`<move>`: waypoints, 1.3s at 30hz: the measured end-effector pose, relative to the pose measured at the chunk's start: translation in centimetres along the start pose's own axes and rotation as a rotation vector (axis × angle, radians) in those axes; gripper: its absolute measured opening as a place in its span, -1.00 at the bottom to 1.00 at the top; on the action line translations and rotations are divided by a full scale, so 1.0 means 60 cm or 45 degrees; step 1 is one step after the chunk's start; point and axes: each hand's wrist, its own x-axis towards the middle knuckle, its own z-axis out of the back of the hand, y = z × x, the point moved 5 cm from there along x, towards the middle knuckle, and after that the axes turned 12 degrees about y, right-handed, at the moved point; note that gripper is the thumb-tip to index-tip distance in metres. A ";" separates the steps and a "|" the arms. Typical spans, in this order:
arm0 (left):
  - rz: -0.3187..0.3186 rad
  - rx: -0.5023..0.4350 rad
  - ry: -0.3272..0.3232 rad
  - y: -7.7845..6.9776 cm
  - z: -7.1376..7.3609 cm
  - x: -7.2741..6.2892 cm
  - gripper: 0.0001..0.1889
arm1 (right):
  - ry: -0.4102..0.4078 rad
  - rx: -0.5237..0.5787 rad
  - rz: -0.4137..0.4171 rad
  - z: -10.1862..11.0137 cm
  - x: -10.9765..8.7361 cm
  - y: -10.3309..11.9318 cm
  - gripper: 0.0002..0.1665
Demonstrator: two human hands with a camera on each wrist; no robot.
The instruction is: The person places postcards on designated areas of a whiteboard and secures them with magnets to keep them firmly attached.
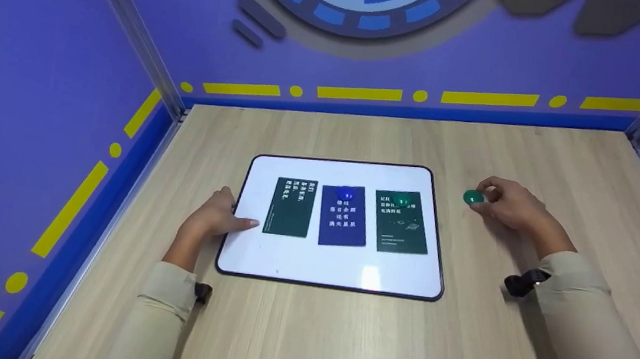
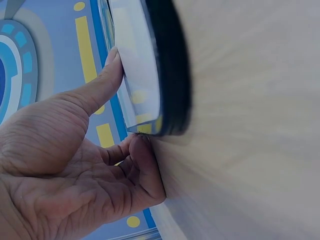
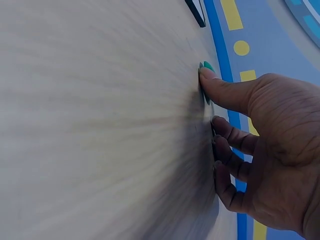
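A small whiteboard (image 1: 328, 266) with a black rim lies flat on the table. My left hand (image 1: 213, 216) grips its left edge, thumb on the white face and the other fingers curled at the rim, as the left wrist view (image 2: 65, 145) also shows. To the board's right, my right hand (image 1: 510, 204) pinches a round green magnet (image 1: 473, 197) close over the tabletop. On the board are a dark green card (image 1: 288, 215) at left, a blue card (image 1: 342, 232) under a blue magnet (image 1: 346, 193), and another green card (image 1: 402, 236) under a green magnet (image 1: 400, 199).
The wooden table (image 1: 315, 339) meets a blue-purple back wall (image 1: 320, 60) with yellow marks, and a similar panel (image 1: 22, 130) stands along the left side. Each wrist wears a dark device, such as the one (image 1: 525, 282) on the right.
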 end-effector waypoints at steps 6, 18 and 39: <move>0.015 0.009 -0.008 0.000 0.003 -0.002 0.10 | 0.002 0.038 0.010 -0.002 0.001 0.000 -0.42; 0.001 0.012 -0.024 -0.001 0.001 -0.003 0.08 | -0.012 0.056 0.041 -0.005 -0.003 0.009 -0.38; 0.021 0.031 -0.008 0.001 -0.001 -0.003 0.14 | -0.007 0.105 0.023 0.001 0.003 0.008 -0.31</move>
